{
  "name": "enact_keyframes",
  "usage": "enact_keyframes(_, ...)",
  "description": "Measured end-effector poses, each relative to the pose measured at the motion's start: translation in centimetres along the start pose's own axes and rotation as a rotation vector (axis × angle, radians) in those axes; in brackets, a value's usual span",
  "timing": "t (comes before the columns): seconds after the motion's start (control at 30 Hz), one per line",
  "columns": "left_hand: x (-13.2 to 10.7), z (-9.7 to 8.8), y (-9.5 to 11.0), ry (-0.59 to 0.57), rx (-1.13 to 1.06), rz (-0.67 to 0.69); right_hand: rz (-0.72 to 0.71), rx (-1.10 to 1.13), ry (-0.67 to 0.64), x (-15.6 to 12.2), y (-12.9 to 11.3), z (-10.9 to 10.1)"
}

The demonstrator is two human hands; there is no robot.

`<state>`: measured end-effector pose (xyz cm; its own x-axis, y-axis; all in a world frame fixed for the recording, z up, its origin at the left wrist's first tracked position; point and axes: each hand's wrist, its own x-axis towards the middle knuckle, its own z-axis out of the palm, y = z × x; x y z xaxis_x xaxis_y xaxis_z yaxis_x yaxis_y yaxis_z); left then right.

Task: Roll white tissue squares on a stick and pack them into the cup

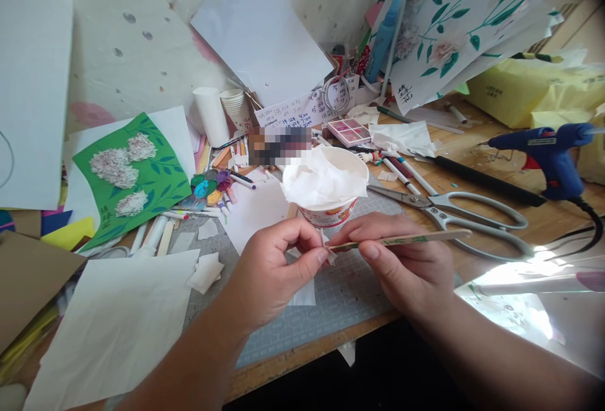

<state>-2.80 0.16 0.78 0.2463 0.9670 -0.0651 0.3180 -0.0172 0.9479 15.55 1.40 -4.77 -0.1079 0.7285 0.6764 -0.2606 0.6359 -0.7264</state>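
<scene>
My right hand (411, 266) is closed on a flat wooden craft stick (425, 237) with green marks, its rounded end pointing right. At the stick's other end, my left hand (276, 266) pinches a small piece of thin white paper (333, 256) between thumb and forefinger. The fingertips of both hands nearly meet there, partly hiding the paper. Just beyond them stands a paper bowl (326, 214) with a red pattern, heaped with white paper pieces (321, 178). Beneath the hands lies a grey cutting mat (293, 329).
Large scissors (444, 212) lie right of the bowl, near a blue glue gun (548, 152) with its cable. Left are a green flower picture (127, 178), a white paper sheet (123, 316) and a paint palette (208, 185). Paper cups (210, 115) and scattered pens stand or lie behind.
</scene>
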Motion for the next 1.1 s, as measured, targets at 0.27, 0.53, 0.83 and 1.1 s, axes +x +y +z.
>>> enact_keyframes(0.27, -0.05, -0.04, 0.13, -0.007, -0.001, -0.01, 0.001, 0.013, -0.007, 0.06, -0.03, 0.0)
enact_keyframes(0.53, 0.1, -0.08, 0.02, -0.014, 0.001, -0.01, -0.017, -0.012, -0.019, 0.13, 0.02, -0.08)
enact_keyframes(0.83, 0.08, -0.12, 0.0, -0.014, 0.008, -0.01, -0.019, -0.026, -0.012, 0.09, -0.11, -0.07)
enact_keyframes(1.1, 0.09, -0.21, -0.17, -0.014, -0.029, -0.017, -0.025, -0.026, -0.025, 0.18, -0.2, -0.13)
